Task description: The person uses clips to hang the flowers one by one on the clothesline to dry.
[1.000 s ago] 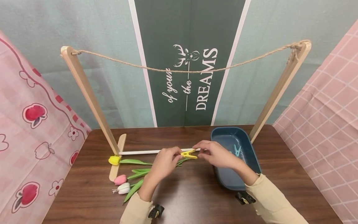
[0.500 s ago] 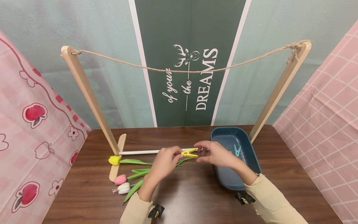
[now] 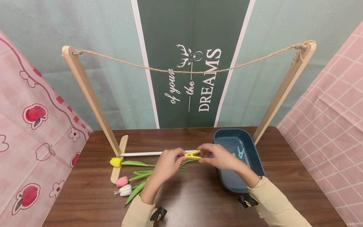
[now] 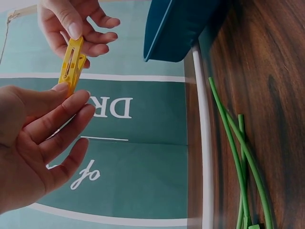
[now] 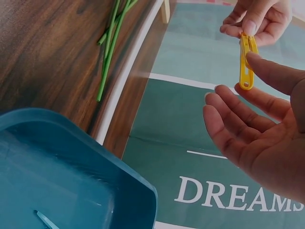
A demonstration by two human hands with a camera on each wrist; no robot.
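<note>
A yellow plastic clothespin is held in the air between the two hands, its spread legs toward the right. My left hand pinches its narrow end between thumb and forefinger. With thumb and forefinger, my right hand grips the two spread ends, as the right wrist view also shows at the clothespin. Below and left lie artificial tulips on the table: a yellow tulip, a pink tulip and a white tulip. Their green stems run partly behind the left hand.
A blue bin with light blue clothespins stands right of the hands. Behind, a twine line sags between two wooden posts. A white rod crosses low near the tabletop.
The right thumb and forefinger have come onto the clothespin's spread ends from slightly apart. The clothespin has shifted a little to the right; the left hand has barely moved.
</note>
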